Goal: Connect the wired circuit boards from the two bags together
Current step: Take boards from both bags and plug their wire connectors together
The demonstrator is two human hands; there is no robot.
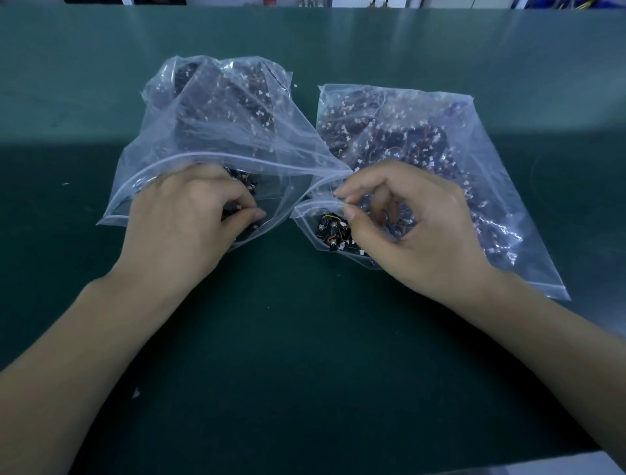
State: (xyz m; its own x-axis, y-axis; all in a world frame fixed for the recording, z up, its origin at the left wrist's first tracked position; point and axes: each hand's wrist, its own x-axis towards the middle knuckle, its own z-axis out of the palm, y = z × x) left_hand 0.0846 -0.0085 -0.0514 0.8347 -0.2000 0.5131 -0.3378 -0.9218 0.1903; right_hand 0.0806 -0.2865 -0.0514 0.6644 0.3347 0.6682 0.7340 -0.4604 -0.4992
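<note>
Here, left hand [189, 217] inside mouth of left clear plastic zip bag [203, 129], fingertips pinching small dark wired circuit board [233, 207]. Right hand [406, 220] pinching rim of right clear zip bag [474, 162]. Both on dark green table mat [288, 356].

We see a dark green tabletop [305, 356] filling most of the frame, brighter across its upper part and shaded below. A few small white specks [136, 393] lie on it at lower left. Along the top edge we make out blurred items [271, 2] we cannot identify.
</note>
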